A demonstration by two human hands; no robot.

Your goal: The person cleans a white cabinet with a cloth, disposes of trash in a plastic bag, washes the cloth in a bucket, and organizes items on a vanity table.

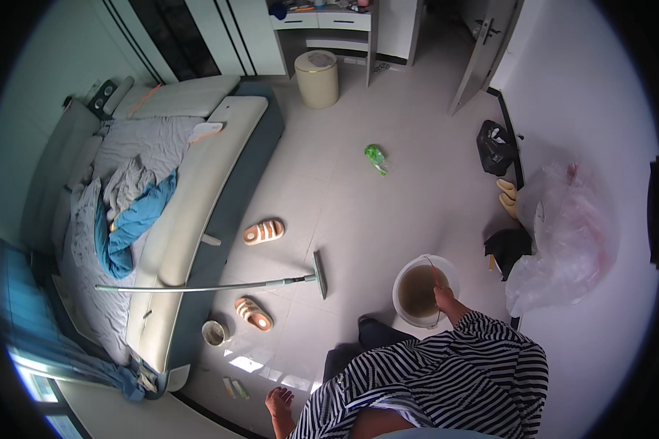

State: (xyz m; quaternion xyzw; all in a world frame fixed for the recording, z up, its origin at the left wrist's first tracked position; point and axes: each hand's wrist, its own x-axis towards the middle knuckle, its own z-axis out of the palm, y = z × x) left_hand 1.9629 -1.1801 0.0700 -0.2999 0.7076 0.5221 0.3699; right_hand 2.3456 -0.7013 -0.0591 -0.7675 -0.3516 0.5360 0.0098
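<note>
My right hand (444, 299) grips the handle of a white bucket (400, 296). Murky brown water (417, 288) fills part of the bucket; whether its base touches the floor I cannot tell. At the lower middle, my left hand (279, 402) hangs beside my body with nothing in it, its fingers loosely curled and partly apart. Two small packets (235, 388) lie on the floor to the left of that hand. A squeegee-like floor mop (319, 274) leans with its long pole (214, 287) across the bed's edge, its head down on the tiles.
A bed (208, 181) with rumpled bedding takes up the left side. Striped sandals (264, 232) and a small bin (215, 333) stand near it. Ahead lie a green plastic wrapper (375, 159) and a round stool (317, 82). Along the right wall sit a black bag (494, 151) and clear plastic sacks (565, 241).
</note>
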